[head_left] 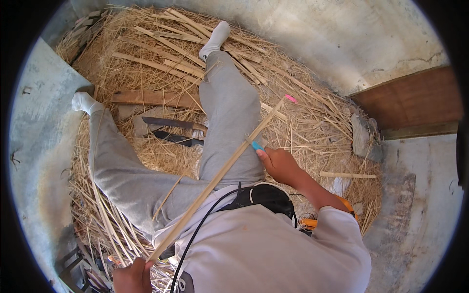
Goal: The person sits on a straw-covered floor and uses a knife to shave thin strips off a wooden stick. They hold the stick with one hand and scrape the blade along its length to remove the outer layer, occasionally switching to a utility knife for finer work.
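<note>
A long, pale split-bamboo strip (212,183) runs diagonally over my lap, from the lower left up to the right. My left hand (133,277) is closed on its lower end. Higher up, my right hand (279,165) is closed on a small bright blue object (257,146) that meets the strip's edge; what kind of object it is cannot be made out. A dark-bladed knife with a light handle (168,122) lies between my outstretched legs. Just below it is a second, black knife (175,138), its end partly hidden by my leg.
Thin shavings (166,158) cover the floor around my legs. Several bamboo strips (159,66) lie beyond my feet, and more are heaped at lower left. A wooden plank (154,98) and a pink scrap (290,98) lie among them. A stone (362,136) stands by the right wall.
</note>
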